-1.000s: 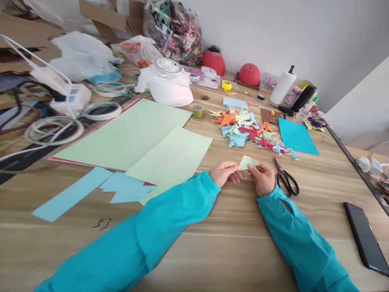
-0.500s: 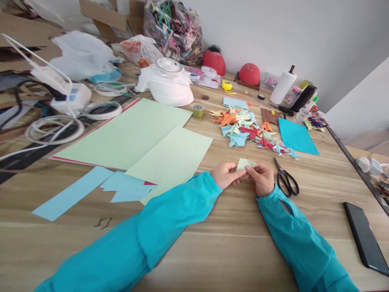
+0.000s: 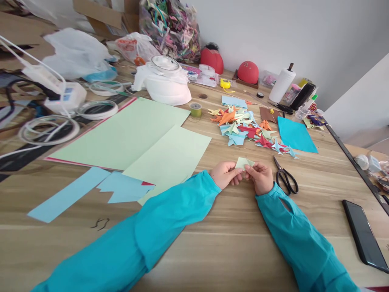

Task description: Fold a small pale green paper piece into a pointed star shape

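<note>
A small pale green piece of paper (image 3: 244, 162) is pinched between my two hands above the wooden table. My left hand (image 3: 225, 174) grips its left side with the thumb on the near face. On the other side, my right hand (image 3: 260, 177) holds the right edge, where the paper looks partly folded. Black-handled scissors (image 3: 285, 178) lie just right of my right hand. Beyond my hands sits a pile of folded paper shapes (image 3: 243, 127) in orange, red, blue and green.
Large pale green sheets (image 3: 170, 154) lie to the left, with blue paper strips (image 3: 69, 194) in front. A phone (image 3: 364, 235) rests at the right. Farther back are a green thread spool (image 3: 195, 109), a turquoise sheet (image 3: 297, 134) and coiled white tape (image 3: 48, 130).
The small paper stays pinched in both hands, and slightly more of its face shows now. The whole view has shifted a little; the table's things lie as before.
</note>
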Demonstrator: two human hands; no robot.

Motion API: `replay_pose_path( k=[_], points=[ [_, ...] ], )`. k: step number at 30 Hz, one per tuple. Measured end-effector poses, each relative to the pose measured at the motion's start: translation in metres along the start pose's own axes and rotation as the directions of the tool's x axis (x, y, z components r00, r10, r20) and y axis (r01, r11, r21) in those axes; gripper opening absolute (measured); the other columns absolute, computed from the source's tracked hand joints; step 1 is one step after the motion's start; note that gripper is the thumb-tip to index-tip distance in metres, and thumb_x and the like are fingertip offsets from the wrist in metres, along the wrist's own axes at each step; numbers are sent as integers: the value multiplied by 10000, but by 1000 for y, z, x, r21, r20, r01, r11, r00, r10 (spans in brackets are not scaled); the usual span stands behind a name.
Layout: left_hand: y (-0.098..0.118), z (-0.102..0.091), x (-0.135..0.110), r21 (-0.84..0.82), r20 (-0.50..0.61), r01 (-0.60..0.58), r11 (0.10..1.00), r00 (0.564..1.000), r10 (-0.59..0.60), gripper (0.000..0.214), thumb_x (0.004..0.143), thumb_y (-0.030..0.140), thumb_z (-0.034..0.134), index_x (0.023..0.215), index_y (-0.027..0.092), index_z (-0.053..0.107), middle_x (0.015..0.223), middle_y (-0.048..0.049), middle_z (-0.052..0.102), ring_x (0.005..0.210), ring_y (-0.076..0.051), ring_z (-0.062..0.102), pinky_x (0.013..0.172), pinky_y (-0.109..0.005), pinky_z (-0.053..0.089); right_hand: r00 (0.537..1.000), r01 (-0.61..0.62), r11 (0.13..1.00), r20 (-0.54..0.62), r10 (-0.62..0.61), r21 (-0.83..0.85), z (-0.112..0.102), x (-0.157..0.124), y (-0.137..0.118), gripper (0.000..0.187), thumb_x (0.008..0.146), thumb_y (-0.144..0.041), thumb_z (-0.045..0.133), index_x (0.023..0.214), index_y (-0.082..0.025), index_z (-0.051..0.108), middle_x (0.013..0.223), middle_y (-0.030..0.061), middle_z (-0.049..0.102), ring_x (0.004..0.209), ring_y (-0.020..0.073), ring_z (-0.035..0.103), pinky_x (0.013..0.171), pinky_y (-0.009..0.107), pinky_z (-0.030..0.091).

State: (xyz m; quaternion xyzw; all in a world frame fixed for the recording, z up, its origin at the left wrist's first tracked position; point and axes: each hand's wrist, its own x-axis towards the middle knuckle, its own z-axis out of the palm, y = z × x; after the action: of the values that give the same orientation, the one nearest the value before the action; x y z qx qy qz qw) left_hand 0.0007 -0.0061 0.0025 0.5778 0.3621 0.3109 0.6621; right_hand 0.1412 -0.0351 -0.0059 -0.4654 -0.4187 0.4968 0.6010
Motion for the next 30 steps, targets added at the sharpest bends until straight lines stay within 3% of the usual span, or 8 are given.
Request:
replay_pose_path(
  k=[8, 13, 19, 30],
  points=[
    [3, -11, 3, -120, 162, 59, 991, 986, -39, 325, 683, 402, 612, 707, 78, 587, 597, -46, 626, 476, -104, 573, 475, -221, 451, 997, -58, 996, -48, 61, 68, 3, 0, -5, 213, 553, -262, 746, 558, -153, 563, 411, -40, 564, 342, 72, 469, 334, 179, 352],
    [7, -11, 2, -198, 109, 83, 977, 992, -62, 378, 674, 459, 596, 655, 83, 569, 573, -48, 619, 477, -115, 576, 476, -236, 460, 994, -59, 996, -85, 65, 72, 3, 1, -6, 231, 530, -264, 757, 547, -158, 552, 389, -49, 547, 331, 68, 451, 336, 181, 338],
    [8, -7, 0, -80, 46, 14, 997, 999, -11, 282, 626, 343, 675, 655, 84, 566, 544, -29, 610, 462, -101, 561, 470, -219, 452, 997, -45, 999, -58, 47, 26, 3, 0, -6, 207, 553, -266, 744, 555, -160, 567, 389, -41, 557, 329, 72, 449, 329, 185, 312],
    [5, -7, 2, -121, 113, 15, 993, 994, -1, 293, 690, 372, 614, 624, 96, 541, 510, -12, 593, 447, -84, 550, 461, -203, 454, 987, -79, 993, -130, 91, 90, 4, 1, -10, 248, 488, -273, 770, 546, -156, 559, 385, -49, 529, 333, 66, 431, 336, 190, 314]
  ],
)
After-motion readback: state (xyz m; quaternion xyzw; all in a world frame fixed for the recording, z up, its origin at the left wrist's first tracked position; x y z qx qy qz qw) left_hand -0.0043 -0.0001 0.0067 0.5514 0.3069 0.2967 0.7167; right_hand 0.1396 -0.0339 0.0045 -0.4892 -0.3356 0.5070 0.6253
